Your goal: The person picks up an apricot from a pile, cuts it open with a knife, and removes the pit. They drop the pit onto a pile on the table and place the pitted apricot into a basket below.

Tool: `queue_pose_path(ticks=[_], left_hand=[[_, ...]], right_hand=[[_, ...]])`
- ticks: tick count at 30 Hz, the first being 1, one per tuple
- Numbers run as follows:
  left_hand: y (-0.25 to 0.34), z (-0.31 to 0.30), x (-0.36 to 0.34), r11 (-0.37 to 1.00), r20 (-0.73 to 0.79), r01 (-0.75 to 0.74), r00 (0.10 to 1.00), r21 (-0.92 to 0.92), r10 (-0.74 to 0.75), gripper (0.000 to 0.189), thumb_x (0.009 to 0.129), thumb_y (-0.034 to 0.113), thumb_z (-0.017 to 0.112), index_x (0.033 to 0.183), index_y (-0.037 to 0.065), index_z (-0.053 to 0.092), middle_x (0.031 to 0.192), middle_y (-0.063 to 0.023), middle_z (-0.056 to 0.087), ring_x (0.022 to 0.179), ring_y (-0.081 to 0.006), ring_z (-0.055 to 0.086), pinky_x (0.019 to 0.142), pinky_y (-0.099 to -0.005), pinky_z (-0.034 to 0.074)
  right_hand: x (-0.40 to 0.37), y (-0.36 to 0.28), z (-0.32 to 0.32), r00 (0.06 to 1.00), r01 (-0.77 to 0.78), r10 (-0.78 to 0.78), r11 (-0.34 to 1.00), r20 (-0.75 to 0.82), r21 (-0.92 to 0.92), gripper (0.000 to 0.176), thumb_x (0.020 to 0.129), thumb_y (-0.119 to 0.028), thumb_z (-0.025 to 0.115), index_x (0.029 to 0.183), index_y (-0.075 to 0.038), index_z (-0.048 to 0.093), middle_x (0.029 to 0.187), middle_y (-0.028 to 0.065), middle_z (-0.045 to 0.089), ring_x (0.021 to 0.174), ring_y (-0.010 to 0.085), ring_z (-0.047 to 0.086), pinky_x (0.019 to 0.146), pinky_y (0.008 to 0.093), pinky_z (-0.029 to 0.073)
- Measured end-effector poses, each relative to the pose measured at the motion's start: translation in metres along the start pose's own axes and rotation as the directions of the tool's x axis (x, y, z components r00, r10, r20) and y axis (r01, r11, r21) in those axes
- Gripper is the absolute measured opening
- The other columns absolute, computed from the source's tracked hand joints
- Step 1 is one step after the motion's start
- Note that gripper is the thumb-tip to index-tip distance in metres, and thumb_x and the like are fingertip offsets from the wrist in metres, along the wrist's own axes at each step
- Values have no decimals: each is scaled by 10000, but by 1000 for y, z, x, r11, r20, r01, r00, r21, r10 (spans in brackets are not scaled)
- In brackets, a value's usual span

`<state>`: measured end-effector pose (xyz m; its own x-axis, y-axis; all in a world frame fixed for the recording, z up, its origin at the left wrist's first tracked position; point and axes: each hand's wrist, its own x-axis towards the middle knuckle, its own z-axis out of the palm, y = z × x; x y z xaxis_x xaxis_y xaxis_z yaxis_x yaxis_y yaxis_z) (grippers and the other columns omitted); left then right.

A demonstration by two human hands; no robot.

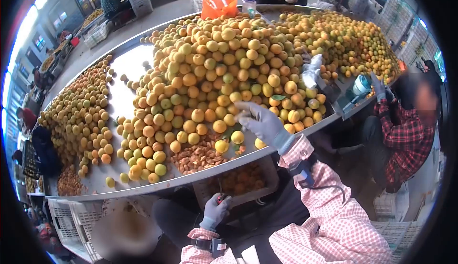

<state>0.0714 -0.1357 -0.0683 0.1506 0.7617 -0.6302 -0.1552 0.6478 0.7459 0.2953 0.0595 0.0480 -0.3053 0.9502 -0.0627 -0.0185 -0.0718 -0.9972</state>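
My right hand [260, 123], in a grey glove, reaches over the front of a big heap of yellow-orange apricots [210, 68]. Its fingers are stretched out and apart, with the tips beside the fruit; no fruit shows in the grasp. Lower down, in front of the table edge, my gloved left hand [216, 210] is closed around a small tool with a red and black handle [220, 198]. A thin shaft points up from it, too small to name exactly. Brown apricot pits [198, 155] lie in a pile at the table's near edge.
Below the metal table rim [181, 180] stands a crate [273, 180] with apricots, partly hidden. A co-worker in a red plaid shirt [410, 140] sits at the right. An orange bag [218, 4] and a jar [249, 4] stand at the far side. White crates [67, 226] stand lower left.
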Motion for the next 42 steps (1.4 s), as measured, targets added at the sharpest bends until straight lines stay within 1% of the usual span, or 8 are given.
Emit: queue_pose_path(ticks=[3, 6, 10, 16, 18, 20, 23, 42], left_hand=[[5, -2, 3, 999, -7, -10, 1000, 50, 10, 151, 897, 202, 655, 879, 86, 559, 688, 14, 540, 525, -62, 495, 456, -206, 401], [8, -2, -5, 994, 4, -13, 1000, 107, 12, 150, 898, 190, 650, 855, 86, 551, 703, 34, 529, 534, -60, 510, 468, -202, 412], [12, -6, 4, 1000, 28, 12, 1000, -21, -12, 113, 910, 182, 634, 930, 82, 586, 709, 30, 547, 554, -55, 514, 479, -202, 414], [10, -2, 4, 999, 86, -45, 995, 6, 45, 179, 910, 200, 640, 1037, 77, 606, 700, 15, 558, 514, -38, 461, 453, -184, 365], [6, -1, 4, 998, 72, -43, 997, 41, 40, 192, 909, 198, 641, 1051, 72, 609, 714, 13, 569, 547, -49, 497, 474, -191, 401], [5, 1, 5, 998, 72, -45, 997, 33, 42, 193, 908, 198, 642, 1047, 68, 610, 731, 8, 580, 585, -56, 527, 494, -200, 429], [-1, 3, 5, 998, 69, -29, 997, 47, 25, 193, 906, 206, 644, 1040, 71, 613, 746, 7, 583, 596, -57, 532, 497, -204, 437], [-10, -1, 14, 993, 67, -80, 995, 89, 75, 164, 910, 172, 653, 1002, 40, 622, 777, 45, 587, 672, -23, 490, 599, -187, 424]], right_hand=[[35, -44, 28, 931, 365, -362, 929, -49, 57, 558, 909, -118, 586, 1412, -12, 371, 1057, 42, 605, 828, 48, 522, 696, 179, 434], [64, -26, 28, 976, 215, -150, 599, 156, -771, 454, 846, -273, 617, 1269, -129, 540, 1156, 106, 624, 968, 245, 634, 794, 362, 509], [46, 39, 16, 891, 164, 425, 21, 157, -986, 451, 783, -394, 679, 1139, -134, 586, 1096, 101, 599, 1023, 319, 601, 882, 405, 474], [22, 70, 3, 986, 50, 124, 430, 114, -901, 488, 743, -246, 760, 1158, -115, 540, 1115, 111, 564, 1027, 324, 582, 889, 394, 474], [13, 76, 0, 931, -364, 364, 931, 41, 4, 473, 748, -214, 753, 1159, -123, 538, 1120, 113, 563, 999, 322, 584, 885, 391, 474], [3, 74, 0, 941, -339, 334, 934, 60, 110, 444, 760, -196, 738, 1154, -132, 546, 1147, 101, 563, 1008, 315, 579, 892, 391, 471], [-3, 65, 3, 994, 50, 75, 358, 82, -932, 418, 778, -218, 713, 1168, -158, 574, 1215, 84, 556, 1089, 301, 549, 936, 406, 448], [79, 68, 43, 958, 284, 48, 3, 284, -959, 558, 749, -198, 687, 1283, -203, 526, 1201, 78, 573, 1021, 289, 571, 852, 408, 462]])
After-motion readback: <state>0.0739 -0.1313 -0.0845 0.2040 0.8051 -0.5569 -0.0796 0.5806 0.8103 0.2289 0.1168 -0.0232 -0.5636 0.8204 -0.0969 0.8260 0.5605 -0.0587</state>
